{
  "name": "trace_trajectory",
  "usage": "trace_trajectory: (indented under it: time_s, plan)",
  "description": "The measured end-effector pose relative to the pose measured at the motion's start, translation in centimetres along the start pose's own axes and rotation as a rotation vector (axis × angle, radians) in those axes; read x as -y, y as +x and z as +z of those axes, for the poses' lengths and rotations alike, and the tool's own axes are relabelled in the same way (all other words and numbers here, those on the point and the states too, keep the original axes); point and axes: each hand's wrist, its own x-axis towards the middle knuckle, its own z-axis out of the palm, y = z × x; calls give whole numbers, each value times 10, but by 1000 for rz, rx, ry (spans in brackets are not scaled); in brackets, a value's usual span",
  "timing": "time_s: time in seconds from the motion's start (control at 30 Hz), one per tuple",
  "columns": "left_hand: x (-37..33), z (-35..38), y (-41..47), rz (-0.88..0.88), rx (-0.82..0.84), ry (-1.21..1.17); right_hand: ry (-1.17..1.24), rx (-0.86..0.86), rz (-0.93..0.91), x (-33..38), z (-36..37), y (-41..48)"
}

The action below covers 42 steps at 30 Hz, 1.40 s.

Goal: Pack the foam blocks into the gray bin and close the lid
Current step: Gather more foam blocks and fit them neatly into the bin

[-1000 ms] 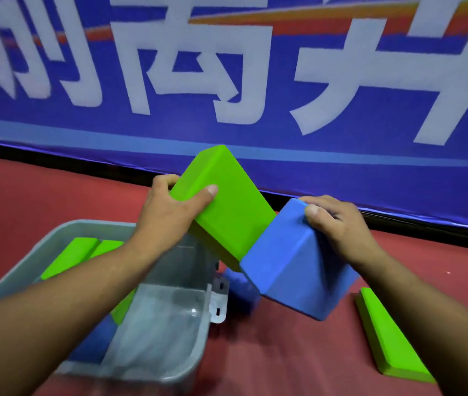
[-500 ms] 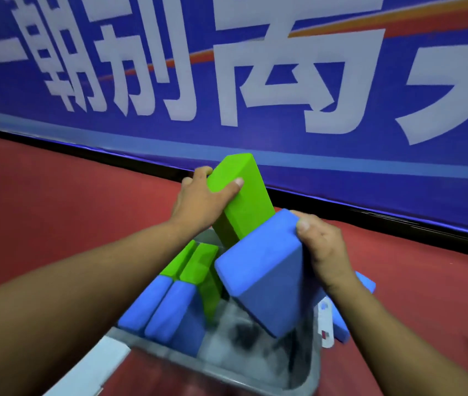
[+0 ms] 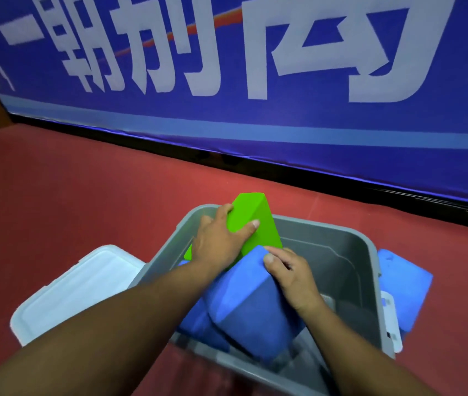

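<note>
The gray bin (image 3: 367, 275) stands on the red floor with no lid on it. My left hand (image 3: 218, 241) grips a green foam block (image 3: 255, 221), tilted, its top poking above the bin's far rim. My right hand (image 3: 293, 275) holds a blue foam block (image 3: 250, 307) by its upper corner; the block leans inside the bin. More blue blocks (image 3: 198, 324) lie in the bin under my left forearm, mostly hidden. The white lid (image 3: 75, 287) rests on the floor to the left of the bin.
Another blue foam block (image 3: 404, 284) lies on the floor against the bin's right side, by a white latch (image 3: 390, 318). A blue banner (image 3: 255, 124) with white characters runs along the back. Red floor (image 3: 69, 195) stretches to the left and far side.
Both hands have gone down into the bin with their blocks. The green and blue blocks now sit lower, inside the bin walls. The view has shifted so the lid shows at left.
</note>
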Motion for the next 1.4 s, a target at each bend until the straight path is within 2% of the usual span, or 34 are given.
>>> trace_trajectory:
  time_s: [0.23,0.43,0.53,0.67,0.9,1.0,1.07,1.17,1.4]
  plan:
    - [11,19,-5,-17,-50,13,80,-44,125,-35,14,5]
    - [17,35,3,83,72,142,120,-135,246,-51,17,0]
    - [21,44,1,105,47,162,130,-146,301,-57,15,-1]
    - [32,57,-7,105,20,147,117,-115,381,-64,16,-8]
    - [36,69,-11,46,14,155,-171,-22,348,-58,18,-10]
    - [36,73,-9,54,-9,228,-117,69,470,-53,15,-9]
    - [37,74,-6,68,-21,260,-163,122,518,-56,14,-13]
    - [37,74,-1,50,41,230,-144,107,579,-59,11,-19]
    - [40,69,4,67,119,225,-11,151,548,-55,0,-22]
